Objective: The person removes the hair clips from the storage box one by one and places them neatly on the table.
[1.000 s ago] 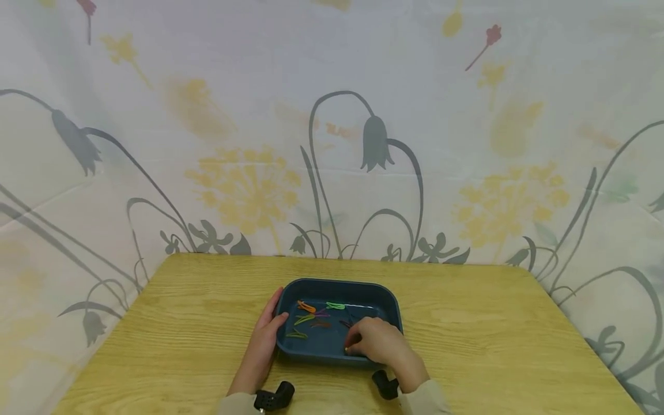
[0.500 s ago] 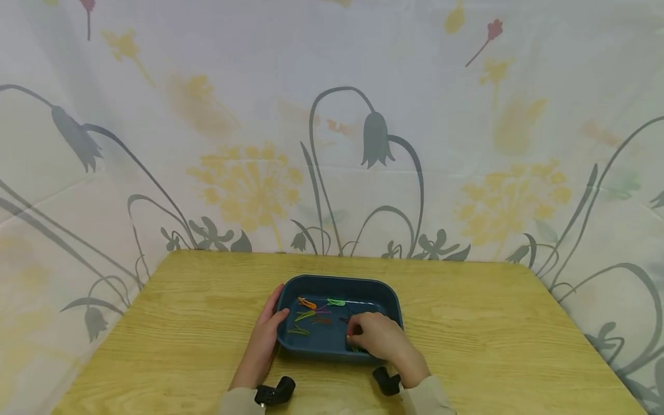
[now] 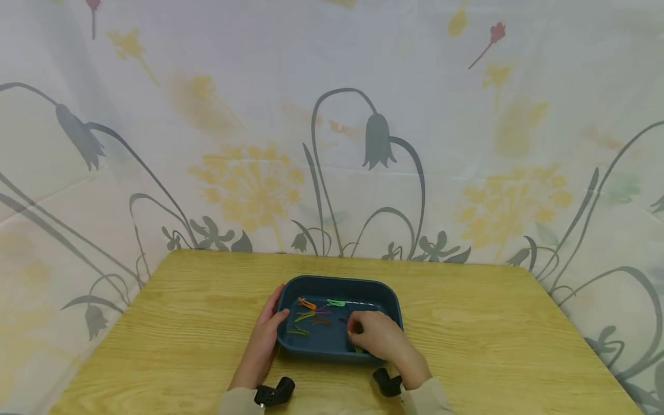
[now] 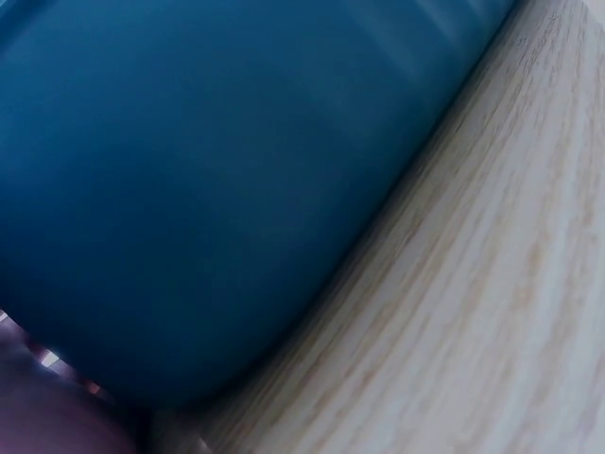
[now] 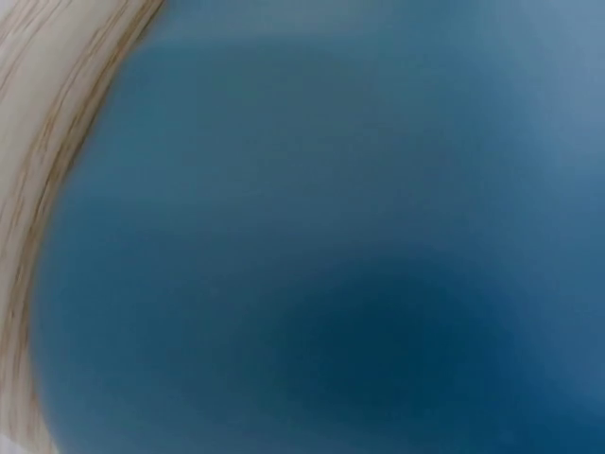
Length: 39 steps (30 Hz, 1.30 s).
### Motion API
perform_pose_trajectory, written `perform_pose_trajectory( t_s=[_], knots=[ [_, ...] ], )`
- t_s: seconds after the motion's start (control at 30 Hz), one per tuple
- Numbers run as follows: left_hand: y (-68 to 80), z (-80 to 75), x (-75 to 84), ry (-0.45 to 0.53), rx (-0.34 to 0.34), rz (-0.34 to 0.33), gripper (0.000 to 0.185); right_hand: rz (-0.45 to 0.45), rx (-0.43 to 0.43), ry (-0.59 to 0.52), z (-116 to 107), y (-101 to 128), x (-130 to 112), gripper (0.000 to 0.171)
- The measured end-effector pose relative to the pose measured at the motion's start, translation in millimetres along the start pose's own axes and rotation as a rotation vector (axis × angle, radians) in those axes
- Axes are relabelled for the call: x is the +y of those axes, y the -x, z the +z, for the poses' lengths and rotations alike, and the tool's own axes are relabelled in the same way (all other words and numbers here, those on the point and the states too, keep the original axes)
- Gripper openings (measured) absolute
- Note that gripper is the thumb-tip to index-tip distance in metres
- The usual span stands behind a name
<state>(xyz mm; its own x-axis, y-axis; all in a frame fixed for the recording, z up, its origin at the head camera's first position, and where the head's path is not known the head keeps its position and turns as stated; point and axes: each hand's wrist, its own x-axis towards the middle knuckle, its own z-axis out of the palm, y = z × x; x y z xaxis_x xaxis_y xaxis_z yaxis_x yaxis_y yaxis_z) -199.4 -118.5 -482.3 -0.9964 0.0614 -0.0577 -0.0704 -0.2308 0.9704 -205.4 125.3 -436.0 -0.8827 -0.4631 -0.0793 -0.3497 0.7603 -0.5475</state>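
Observation:
A dark blue tray sits on the wooden table near its front edge. Inside lie several small coloured pieces, among them an orange one, a bright green one and an olive one. My left hand grips the tray's left wall, thumb over the rim and fingers along the outside. My right hand is inside the tray at its right front, fingers curled down to the floor. A green piece peeks out beneath it. What the fingers pinch is hidden. The left wrist view shows only the tray's outer wall.
A flower-printed cloth hangs behind and beside the table. Black wrist cameras sit at both cuffs. Bare wood lies left, right and behind the tray. The right wrist view is a blur of blue tray and a strip of wood.
My right hand has drawn back slightly from the tray's front wall toward its middle, fingers still curled. The left hand and the tray have stayed put.

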Motion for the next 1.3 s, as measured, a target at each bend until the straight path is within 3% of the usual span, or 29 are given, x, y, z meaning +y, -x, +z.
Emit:
perform_pose_trajectory(
  t_s=[0.33,0.7,1.03,1.3],
  knots=[
    [-0.7,1.1,1.6,-0.015,0.001,-0.002,0.054,-0.048,0.069,-0.041,-8.0,0.3,0.7,0.013],
    [-4.9,1.8,-0.1,-0.032,0.015,0.02,0.057,-0.06,0.109,-0.082,-12.7,1.0,1.8,0.011],
    [-3.1,1.5,0.1,-0.026,0.016,0.011,0.055,-0.047,0.143,-0.158,-19.7,5.7,6.1,0.014],
    [-3.1,2.4,1.1,-0.022,0.022,0.008,0.055,0.039,0.148,-0.292,-34.7,11.6,17.1,0.022]
  ],
)
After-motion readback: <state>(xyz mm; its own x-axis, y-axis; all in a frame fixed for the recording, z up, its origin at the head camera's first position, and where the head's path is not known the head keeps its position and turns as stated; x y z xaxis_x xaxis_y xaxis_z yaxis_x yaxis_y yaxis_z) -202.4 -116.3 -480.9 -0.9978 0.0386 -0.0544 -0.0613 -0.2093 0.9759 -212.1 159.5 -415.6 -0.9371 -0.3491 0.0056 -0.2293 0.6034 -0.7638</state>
